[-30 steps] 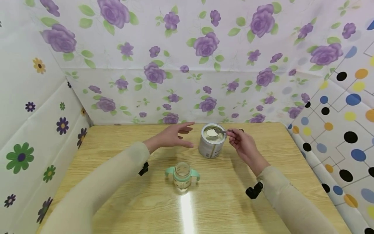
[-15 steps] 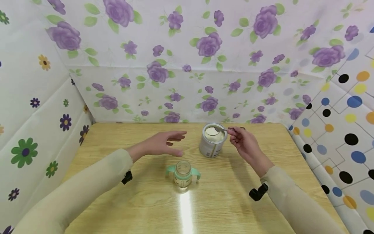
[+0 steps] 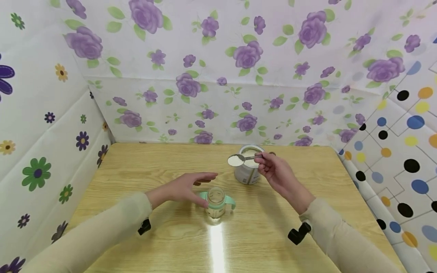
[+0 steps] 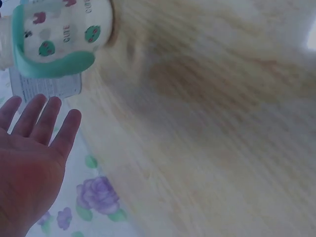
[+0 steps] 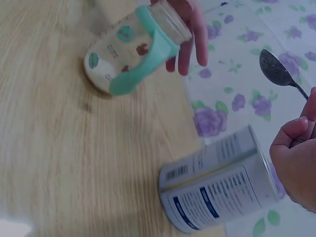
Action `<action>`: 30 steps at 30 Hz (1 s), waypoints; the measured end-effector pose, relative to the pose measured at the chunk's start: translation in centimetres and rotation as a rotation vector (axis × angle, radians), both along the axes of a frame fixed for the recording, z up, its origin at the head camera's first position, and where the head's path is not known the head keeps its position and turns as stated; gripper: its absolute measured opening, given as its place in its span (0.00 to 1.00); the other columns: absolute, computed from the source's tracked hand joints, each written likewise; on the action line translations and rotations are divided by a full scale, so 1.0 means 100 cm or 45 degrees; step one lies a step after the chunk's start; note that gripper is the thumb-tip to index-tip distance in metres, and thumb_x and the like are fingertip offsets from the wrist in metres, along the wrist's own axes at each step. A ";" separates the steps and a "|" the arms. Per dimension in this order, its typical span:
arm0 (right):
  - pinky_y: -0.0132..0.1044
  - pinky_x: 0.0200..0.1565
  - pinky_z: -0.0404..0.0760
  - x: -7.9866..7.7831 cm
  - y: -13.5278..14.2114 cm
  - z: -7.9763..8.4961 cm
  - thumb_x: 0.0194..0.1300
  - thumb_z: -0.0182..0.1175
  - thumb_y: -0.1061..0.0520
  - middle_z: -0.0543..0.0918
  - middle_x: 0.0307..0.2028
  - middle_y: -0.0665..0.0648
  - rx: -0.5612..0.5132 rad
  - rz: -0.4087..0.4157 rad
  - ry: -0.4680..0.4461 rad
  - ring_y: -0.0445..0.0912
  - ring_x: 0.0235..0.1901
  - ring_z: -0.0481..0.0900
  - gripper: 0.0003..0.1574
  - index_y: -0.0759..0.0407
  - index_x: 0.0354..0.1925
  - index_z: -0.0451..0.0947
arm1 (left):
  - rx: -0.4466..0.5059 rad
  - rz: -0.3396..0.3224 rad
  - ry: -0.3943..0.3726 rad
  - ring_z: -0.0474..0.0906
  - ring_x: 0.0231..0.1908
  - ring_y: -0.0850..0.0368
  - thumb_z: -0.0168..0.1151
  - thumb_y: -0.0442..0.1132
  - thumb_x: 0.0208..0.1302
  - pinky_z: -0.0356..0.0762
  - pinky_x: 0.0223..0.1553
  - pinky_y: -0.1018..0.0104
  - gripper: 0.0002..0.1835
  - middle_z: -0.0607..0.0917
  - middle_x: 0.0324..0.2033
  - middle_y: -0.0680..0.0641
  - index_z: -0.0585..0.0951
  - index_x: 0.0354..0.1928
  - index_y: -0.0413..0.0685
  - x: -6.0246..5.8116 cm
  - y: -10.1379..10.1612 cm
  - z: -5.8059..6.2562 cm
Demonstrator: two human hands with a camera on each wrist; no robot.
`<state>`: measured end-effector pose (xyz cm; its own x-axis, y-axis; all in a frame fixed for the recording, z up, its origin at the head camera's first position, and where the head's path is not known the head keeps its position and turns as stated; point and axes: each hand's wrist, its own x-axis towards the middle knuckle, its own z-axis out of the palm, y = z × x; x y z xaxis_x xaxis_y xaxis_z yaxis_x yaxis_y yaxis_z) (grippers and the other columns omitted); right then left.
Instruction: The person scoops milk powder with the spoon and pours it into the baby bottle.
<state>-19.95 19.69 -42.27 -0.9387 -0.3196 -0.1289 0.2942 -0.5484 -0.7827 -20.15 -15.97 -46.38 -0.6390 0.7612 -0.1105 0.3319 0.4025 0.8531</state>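
Note:
My right hand [image 3: 278,176] pinches the handle of a metal spoon [image 3: 236,160] heaped with white powder. The spoon's bowl hangs just left of the rim of an opened tin [image 3: 246,176], which has pale powder inside. A clear baby bottle [image 3: 216,208] with mint-green handles stands uncapped on the table, left of the tin and nearer to me. My left hand [image 3: 182,187] is beside the bottle's left handle, fingers extended and thumb apart from them. In the left wrist view the left fingers [image 4: 48,118] are straight, short of the bottle [image 4: 66,29]. Whether the thumb touches it is hidden.
The wooden table [image 3: 164,242] ends at a flower-printed cloth wall [image 3: 218,98] behind the tin. Patterned cloth sides stand at left and right. A black wrist camera [image 3: 299,233] sits on the right sleeve, and another on the left.
The right hand has lifted the loaded spoon out of the tin and brought it left past the rim. My left hand has come down from near the tin to the bottle's side.

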 end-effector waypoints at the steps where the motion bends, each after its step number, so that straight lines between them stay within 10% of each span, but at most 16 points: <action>1: 0.29 0.39 0.84 0.002 -0.002 0.000 0.89 0.45 0.57 0.92 0.34 0.54 -0.004 0.010 -0.003 0.39 0.32 0.86 0.22 0.64 0.47 0.86 | 0.005 -0.006 0.003 0.66 0.77 0.49 0.82 0.56 0.59 0.65 0.77 0.43 0.55 0.68 0.80 0.51 0.62 0.84 0.59 0.001 0.001 -0.003; 30: 0.28 0.39 0.82 0.035 -0.022 -0.014 0.87 0.48 0.57 0.92 0.34 0.50 0.167 0.153 -0.027 0.36 0.32 0.84 0.21 0.60 0.45 0.87 | 0.024 0.052 0.044 0.78 0.69 0.53 0.86 0.51 0.55 0.72 0.73 0.53 0.47 0.83 0.68 0.53 0.75 0.77 0.54 0.014 0.012 -0.033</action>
